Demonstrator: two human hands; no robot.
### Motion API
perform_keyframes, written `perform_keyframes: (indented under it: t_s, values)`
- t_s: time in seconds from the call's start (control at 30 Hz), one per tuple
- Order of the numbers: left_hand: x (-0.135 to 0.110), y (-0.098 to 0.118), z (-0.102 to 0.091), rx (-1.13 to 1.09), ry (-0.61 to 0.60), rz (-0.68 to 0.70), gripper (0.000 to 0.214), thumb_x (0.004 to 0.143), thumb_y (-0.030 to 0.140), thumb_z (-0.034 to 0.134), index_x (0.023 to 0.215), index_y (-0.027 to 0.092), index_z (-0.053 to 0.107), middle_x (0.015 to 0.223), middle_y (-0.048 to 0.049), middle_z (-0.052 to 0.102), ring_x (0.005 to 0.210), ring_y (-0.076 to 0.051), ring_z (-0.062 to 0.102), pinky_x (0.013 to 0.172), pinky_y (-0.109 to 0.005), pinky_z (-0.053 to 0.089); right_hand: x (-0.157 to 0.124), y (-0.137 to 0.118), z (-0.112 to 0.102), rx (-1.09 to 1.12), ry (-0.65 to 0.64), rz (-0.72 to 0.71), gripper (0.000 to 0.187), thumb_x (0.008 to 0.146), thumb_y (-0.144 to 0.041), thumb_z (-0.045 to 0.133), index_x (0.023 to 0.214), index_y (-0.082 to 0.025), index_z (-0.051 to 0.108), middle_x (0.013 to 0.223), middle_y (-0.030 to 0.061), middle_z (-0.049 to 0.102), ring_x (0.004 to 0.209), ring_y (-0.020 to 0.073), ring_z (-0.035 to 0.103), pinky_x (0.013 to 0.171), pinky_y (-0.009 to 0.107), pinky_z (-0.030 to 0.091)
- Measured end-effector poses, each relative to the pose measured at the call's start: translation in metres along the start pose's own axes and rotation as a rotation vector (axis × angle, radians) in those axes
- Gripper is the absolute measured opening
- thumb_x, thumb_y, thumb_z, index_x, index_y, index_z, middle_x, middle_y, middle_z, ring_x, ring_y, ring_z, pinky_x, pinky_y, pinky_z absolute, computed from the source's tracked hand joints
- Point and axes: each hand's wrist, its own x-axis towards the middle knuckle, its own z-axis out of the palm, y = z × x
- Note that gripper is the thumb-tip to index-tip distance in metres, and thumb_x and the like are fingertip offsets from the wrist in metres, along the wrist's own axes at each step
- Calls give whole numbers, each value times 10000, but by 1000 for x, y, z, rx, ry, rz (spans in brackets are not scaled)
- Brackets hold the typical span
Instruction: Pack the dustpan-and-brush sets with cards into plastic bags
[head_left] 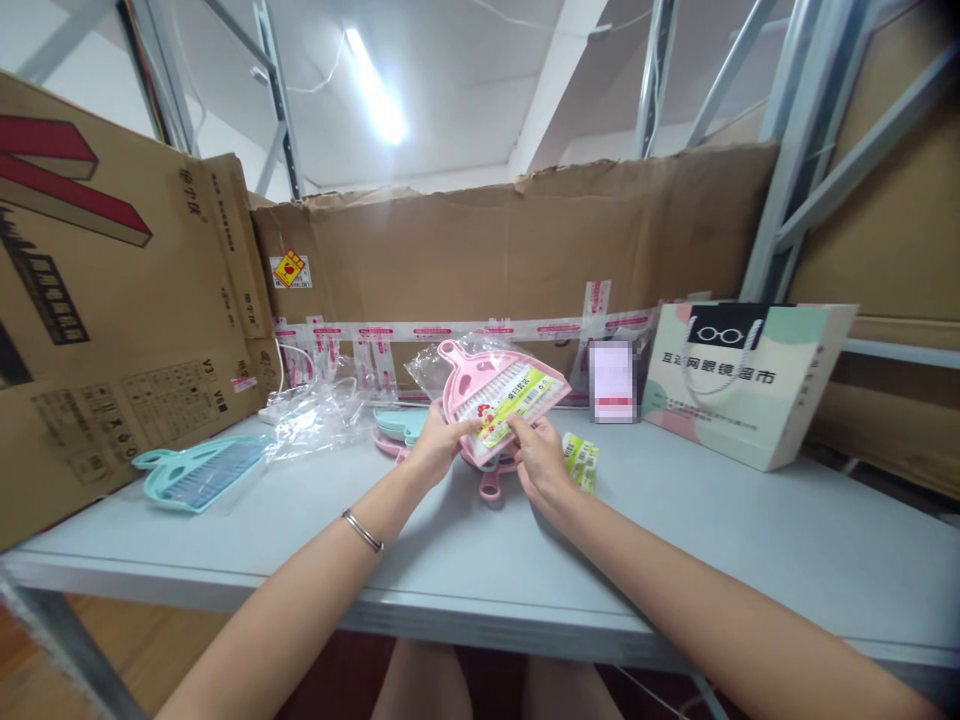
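Observation:
A pink dustpan (pixel 480 362) with a white-bristled brush set in it is held tilted above the table. My left hand (pixel 441 440) grips its left side, thumb on the front. Across the lower front of the dustpan lies a yellow-green printed label card (pixel 525 400). My right hand (pixel 541 462) pinches the card's lower edge, thumb on top; whether its fingers also grip the dustpan's rim behind I cannot tell. Beneath and behind the hands are more dustpans, a mint one (pixel 399 424) and a pink handle (pixel 490 487) among them. Several similar cards (pixel 581 462) lie beside my right hand.
A mint dustpan with brush (pixel 202 478) lies at the left of the grey table (pixel 315 545). Crumpled clear plastic bags (pixel 319 415) are behind it. A phone-like upright screen (pixel 613 382) and a paper bag (pixel 720 390) stand right. Cardboard (pixel 450 250) walls the back.

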Motion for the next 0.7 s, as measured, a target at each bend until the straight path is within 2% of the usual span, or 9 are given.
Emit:
perform_keyframes:
  t_s: [0.07,0.13,0.27,0.47,0.53,0.7]
  values:
    - [0,1,1,8,-53,-6,501,510,118,765,970,119,565,951,-111,663,812,-221,638,743,-354,515,0,1,0,-20,-2,-6,242,557,-154,649,776,-174,547,723,-22,690,635,142,650,556,235,532]
    - [0,0,1,-4,-45,-28,484,508,124,765,955,114,581,940,-115,670,804,-230,642,744,-368,516,0,3,-1,-33,1,-20,248,551,-165,655,775,-171,549,719,-20,688,637,147,649,564,244,534]
    - [3,-3,-1,-12,115,-69,413,567,156,736,945,120,573,913,-108,674,780,-220,644,736,-373,519,1,5,-2,-44,-5,-54,282,515,-193,709,743,-169,545,725,-10,692,671,167,654,607,270,544]
    - [5,-6,-2,76,296,25,295,660,164,674,914,129,528,880,-89,652,798,-205,632,790,-392,498,0,0,0,-36,14,40,220,558,-123,678,746,-162,570,714,-2,700,649,163,658,599,270,550]
    - [4,-7,-1,90,274,51,316,662,160,671,934,140,512,905,-80,641,831,-200,625,813,-391,489,0,-2,1,-18,26,62,216,571,-103,661,758,-163,571,703,-5,699,628,157,655,581,264,551]
    - [0,-11,2,80,85,100,561,569,174,760,1043,176,459,1060,-77,599,964,-208,585,865,-381,466,0,1,0,-2,44,28,271,545,-114,690,778,-177,567,713,-6,698,656,165,656,581,269,553]
